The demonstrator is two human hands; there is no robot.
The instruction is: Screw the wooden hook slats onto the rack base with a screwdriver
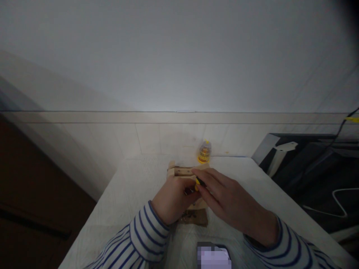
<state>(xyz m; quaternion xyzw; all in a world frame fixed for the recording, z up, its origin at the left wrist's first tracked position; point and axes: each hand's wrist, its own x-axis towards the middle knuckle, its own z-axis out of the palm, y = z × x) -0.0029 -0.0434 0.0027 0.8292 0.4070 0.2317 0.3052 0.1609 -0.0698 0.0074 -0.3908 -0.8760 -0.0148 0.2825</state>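
Observation:
A small pale wooden piece [183, 172] stands on the white table [131, 186] in front of me. My left hand [172, 200] is curled against its near side and grips it. My right hand [224, 200] reaches in from the right with the fingers pinched on a thin yellow and black tool [199, 182], whose tip sits at the wood next to my left fingers. Both sleeves are striped blue and white. A flat brown piece [195, 218] lies on the table just below my hands.
A clear tub with a yellow base and cap [203, 152] stands at the table's far edge by the tiled wall. A blurred-out phone [214, 257] lies at the near edge. Dark furniture with a white cable [340, 203] is at the right; a dark door is at the left.

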